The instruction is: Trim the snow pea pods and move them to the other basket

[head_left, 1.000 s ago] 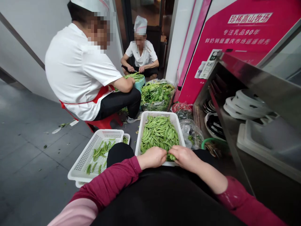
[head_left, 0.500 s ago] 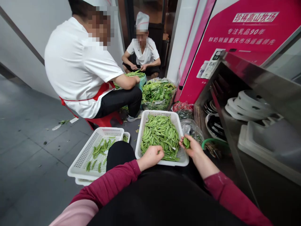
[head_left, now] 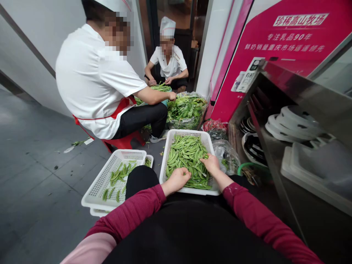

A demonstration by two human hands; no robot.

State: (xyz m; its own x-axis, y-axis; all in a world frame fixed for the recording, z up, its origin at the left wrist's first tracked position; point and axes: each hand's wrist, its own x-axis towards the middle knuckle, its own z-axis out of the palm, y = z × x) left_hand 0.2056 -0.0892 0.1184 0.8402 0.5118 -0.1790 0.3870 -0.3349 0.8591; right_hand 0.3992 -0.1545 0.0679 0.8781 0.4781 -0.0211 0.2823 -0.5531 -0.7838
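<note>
A white perforated basket (head_left: 162, 161) full of green pea pods (head_left: 187, 154) stands right in front of me. My left hand (head_left: 178, 179) is closed in a pinch over its near edge; whatever lies between the fingertips is too small to make out. On the right side of the pile, my right hand (head_left: 211, 164) has its fingers closed at a pea pod among the others. By my left knee, a second white basket (head_left: 93, 190) holds several scattered pods and sits on another basket.
One co-worker (head_left: 96, 73) sits on a red stool (head_left: 129, 142); another person (head_left: 167, 64) squats by the doorway. Between them and me is a bag of leafy greens (head_left: 187, 110). A clear plastic bag (head_left: 224, 152), a green-rimmed bin (head_left: 251, 165) and a metal shelf (head_left: 275, 161) line the right.
My right hand has moved left from beside the basket rim onto the pods, without the pods it held. Green bits now show in the clear bag. The seated co-worker's hand has reached farther right.
</note>
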